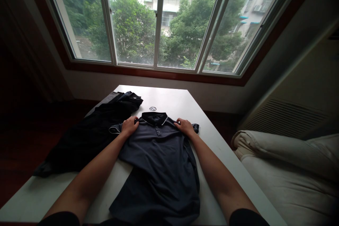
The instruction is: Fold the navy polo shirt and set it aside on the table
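Note:
A dark grey polo shirt [164,169] lies front side up on the white table [169,96], its black collar with a white edge pointing toward the window. My left hand [129,126] is closed on the shirt's left shoulder, fingertips curled over the cloth. On the opposite shoulder my right hand [184,126] pinches the fabric in the same way. Both short sleeves stick out beyond my hands. The body of the shirt is wrinkled, and its lower left side is folded askew. The bottom hem runs out near the table's front edge.
A heap of black clothes [87,137] covers the table's left side and hangs over its edge. Just beyond the collar lies a small round black-and-white item [153,108]. A cream sofa [286,169] stands close on the right. Past the table is a wide window [156,24].

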Motion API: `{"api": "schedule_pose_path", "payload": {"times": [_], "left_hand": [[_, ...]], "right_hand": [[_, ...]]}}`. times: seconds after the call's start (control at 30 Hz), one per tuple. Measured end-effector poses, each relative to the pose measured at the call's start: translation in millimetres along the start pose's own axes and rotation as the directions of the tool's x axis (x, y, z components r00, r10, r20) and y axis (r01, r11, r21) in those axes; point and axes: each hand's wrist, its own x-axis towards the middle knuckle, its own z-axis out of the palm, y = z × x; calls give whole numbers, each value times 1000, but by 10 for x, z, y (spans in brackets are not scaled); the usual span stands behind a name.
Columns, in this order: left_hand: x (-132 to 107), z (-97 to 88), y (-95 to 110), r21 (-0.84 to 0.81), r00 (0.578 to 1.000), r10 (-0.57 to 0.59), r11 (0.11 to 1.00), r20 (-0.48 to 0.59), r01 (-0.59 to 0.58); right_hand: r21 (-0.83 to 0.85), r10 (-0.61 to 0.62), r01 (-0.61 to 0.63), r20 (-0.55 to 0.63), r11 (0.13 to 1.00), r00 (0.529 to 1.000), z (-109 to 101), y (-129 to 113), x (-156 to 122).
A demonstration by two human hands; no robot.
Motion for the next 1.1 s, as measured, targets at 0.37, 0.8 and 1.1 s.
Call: {"api": "schedule_pose_path", "payload": {"times": [0.37,0.8,1.1], "left_hand": [[-10,-2,8,26,1000,3,1000,15,-3],[-56,-118,61,192,990,-98,974,-98,116],[-85,-145,93,126,987,-53,989,-151,73]], "right_hand": [[58,-42,48,-96,997,995,-23,-42,-28],[78,338,-329,-166,941,927,-128,237,33],[8,154,-156,-218,988,964,-76,148,11]]}}
